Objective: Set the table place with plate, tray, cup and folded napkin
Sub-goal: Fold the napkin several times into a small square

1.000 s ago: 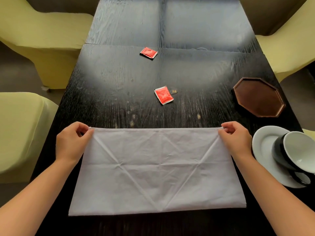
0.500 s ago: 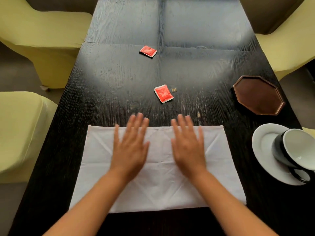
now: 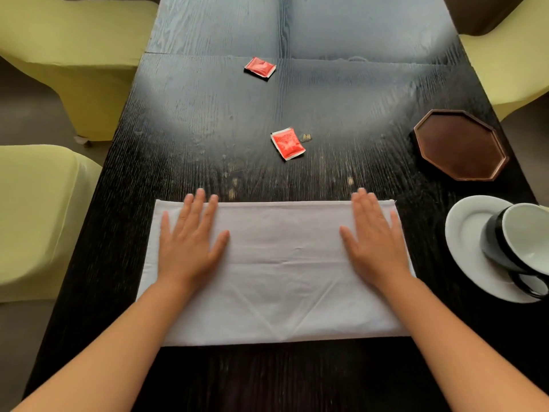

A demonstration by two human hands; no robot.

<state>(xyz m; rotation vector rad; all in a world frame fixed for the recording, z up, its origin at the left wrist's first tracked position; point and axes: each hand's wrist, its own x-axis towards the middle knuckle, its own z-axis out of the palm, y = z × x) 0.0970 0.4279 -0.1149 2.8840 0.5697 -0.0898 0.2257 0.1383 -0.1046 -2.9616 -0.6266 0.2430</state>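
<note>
A: Worktop (image 3: 184,138): dark wood grain, long. Pale yellow chairs (image 3: 68,60) on both sides.

B: And the napkin (image 3: 279,272)?

A: White, folded into a wide rectangle, flat on the near part of the worktop, creases showing.

B: Hands?

A: Left hand (image 3: 190,245) lies palm down on the napkin's left part, fingers straight and spread, tips at the far edge. Right hand (image 3: 375,242) the same on the right part. Neither grips anything.

B: The other pieces?

A: White plate (image 3: 466,248) right of the napkin, near the edge. Black cup (image 3: 517,239), white inside, lies tipped on it. Brown eight-sided tray (image 3: 460,144) just beyond the plate. Two red packets: one (image 3: 288,143) mid-worktop, one (image 3: 260,67) farther off.
</note>
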